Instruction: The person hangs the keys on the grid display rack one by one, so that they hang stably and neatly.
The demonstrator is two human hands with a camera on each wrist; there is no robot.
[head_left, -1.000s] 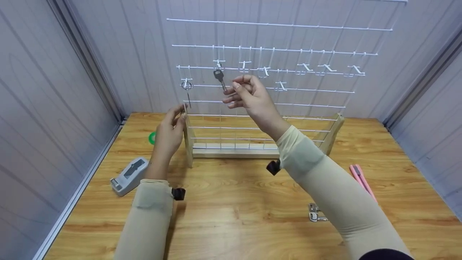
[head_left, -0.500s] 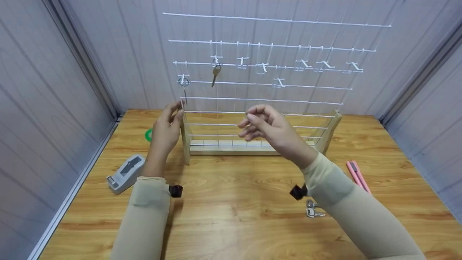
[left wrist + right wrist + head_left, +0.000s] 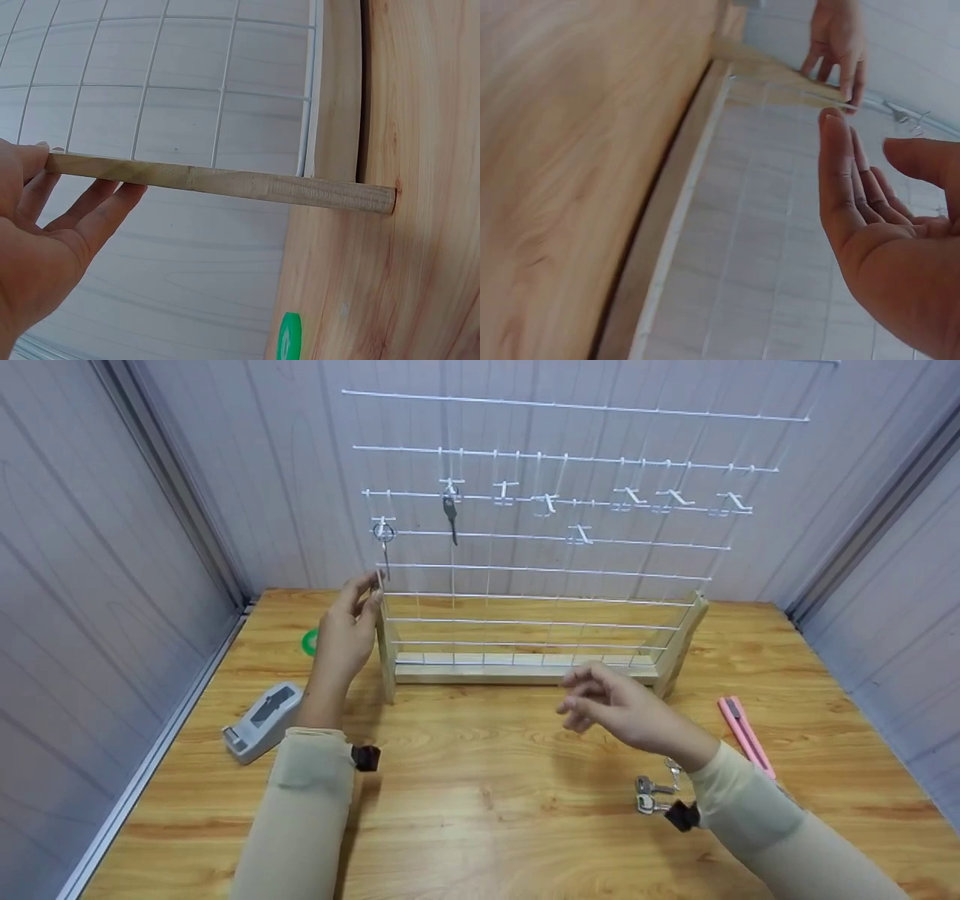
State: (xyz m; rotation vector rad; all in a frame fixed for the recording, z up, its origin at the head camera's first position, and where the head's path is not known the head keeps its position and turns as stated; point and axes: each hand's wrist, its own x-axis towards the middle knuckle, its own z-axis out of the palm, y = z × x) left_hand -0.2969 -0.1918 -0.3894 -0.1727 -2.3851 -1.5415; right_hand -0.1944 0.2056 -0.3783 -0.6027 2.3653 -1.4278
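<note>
A white wire grid rack stands in a wooden frame, with several white hooks on its upper wires. My left hand pinches the top of the frame's left wooden post between thumb and fingers. One key hangs from an upper hook; a second key hangs by its ring on the leftmost hook, edge-on. My right hand is in the air before the rack's lower right part, fingers relaxed and a gap between thumb and forefinger, holding nothing. Several loose keys lie on the table near the right wrist.
A grey tape dispenser stands left of my left forearm. Behind that arm, a green ring-shaped item is partly hidden. A pink box cutter lies at the right. Pale panels enclose the wooden table.
My right hand has come away from the hanging key, moving down and to the right. The key has swung on its hook. My left hand stays on the post.
</note>
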